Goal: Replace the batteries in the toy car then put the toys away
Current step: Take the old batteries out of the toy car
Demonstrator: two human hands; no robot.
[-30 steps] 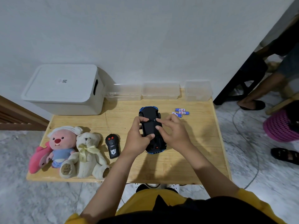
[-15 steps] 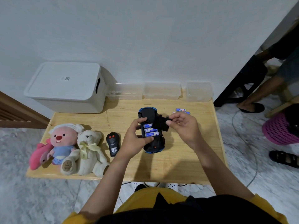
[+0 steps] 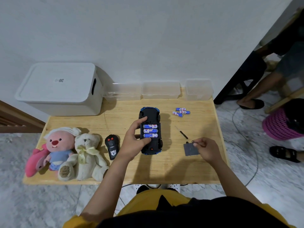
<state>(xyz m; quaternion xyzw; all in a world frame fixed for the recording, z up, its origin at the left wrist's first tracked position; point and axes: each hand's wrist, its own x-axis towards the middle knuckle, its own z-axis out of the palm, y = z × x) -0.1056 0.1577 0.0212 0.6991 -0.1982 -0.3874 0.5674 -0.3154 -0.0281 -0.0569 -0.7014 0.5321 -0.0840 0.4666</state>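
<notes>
White wall behind, pale wooden counter (image 3: 164,168) in front of you, and the toy car (image 3: 151,130) lies belly-up in the middle of it, nose toward the wall. Its battery bay is open and 3 blue batteries (image 3: 150,130) sit side by side in it. Your left hand (image 3: 134,142) wraps the car's left flank, thumb low and fingers high, grip clamped on the body. Your right hand (image 3: 206,149) is off to the right, well apart from the car, pinching the flat dark cover (image 3: 190,149) by its top edge just above the counter.

Near the cover lies a thin screwdriver (image 3: 181,132), and 3 loose batteries (image 3: 181,111) rest toward the back right. Which set is fresh I cannot tell.

Handling, as I judge it: the car is hard, light plastic, so your side hold on the chassis looks right; stay off the wheels, they will roll under your fingers. The batteries are smooth and round and will roll on this flat top, so lift each by 1 end and park it against something. That cover is thin and stiff; edge pinch is fine, and watch for a small screw, which I cannot make out.

On the left wait the black remote (image 3: 112,148), the cream bear (image 3: 87,155) and the pink plush (image 3: 56,148), with the white lidded bin (image 3: 59,89) behind them.
</notes>
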